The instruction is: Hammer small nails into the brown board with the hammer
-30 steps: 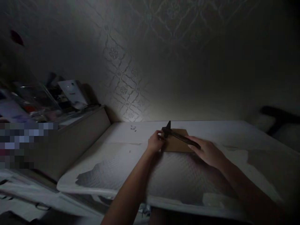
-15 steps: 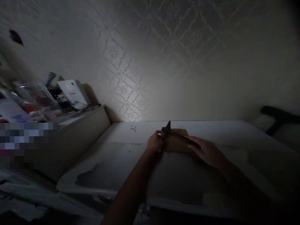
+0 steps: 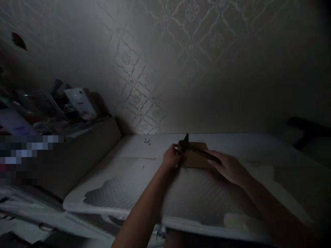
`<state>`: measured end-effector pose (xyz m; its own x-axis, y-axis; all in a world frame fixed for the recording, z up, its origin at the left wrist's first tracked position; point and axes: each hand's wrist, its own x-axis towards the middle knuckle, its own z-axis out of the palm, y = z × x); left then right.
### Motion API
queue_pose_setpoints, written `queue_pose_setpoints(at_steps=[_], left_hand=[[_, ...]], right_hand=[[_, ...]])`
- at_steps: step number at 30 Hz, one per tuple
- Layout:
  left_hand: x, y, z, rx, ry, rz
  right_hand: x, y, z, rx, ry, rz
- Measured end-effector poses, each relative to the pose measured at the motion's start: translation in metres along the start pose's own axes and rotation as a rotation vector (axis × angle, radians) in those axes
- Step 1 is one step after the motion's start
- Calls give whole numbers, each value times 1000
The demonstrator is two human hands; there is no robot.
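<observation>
My right hand (image 3: 229, 167) is closed around the handle of a dark hammer (image 3: 200, 151). The hammer's head lies over the left part of a brown board (image 3: 195, 160), which rests flat on the white table. My left hand (image 3: 172, 156) is at the board's left edge, right beside the hammer head. Its fingers are curled together in a pinch, and whatever they grip is hidden in the dim light. Several small dark pieces (image 3: 147, 141), perhaps nails, are scattered on the table to the left, with one more piece (image 3: 143, 167) nearer to me.
The white table (image 3: 134, 146) has a patchy, textured grey area and meets a patterned wall. At left stands a cabinet (image 3: 93, 144) with a white box (image 3: 80, 100) and a clear container (image 3: 42, 105) on top. A dark T-shaped object (image 3: 307, 129) shows at right.
Both hands, the hammer and the board stay almost exactly where they were. The light has shifted: the wall at right is darker and the near part of the table is brighter.
</observation>
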<state>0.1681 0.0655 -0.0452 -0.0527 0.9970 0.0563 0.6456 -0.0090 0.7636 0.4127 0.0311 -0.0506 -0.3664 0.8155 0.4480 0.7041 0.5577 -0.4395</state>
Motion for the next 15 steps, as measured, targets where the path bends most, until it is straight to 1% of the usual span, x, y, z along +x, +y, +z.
queue_pose_setpoints(at_steps=[5,15], left_hand=[[0,-2,0,20,1,44],[0,-1,0,17,-3,31]], right_hand=[[0,-1,-1,-5,5,-9],[0,-2,-1,6,-1,5]])
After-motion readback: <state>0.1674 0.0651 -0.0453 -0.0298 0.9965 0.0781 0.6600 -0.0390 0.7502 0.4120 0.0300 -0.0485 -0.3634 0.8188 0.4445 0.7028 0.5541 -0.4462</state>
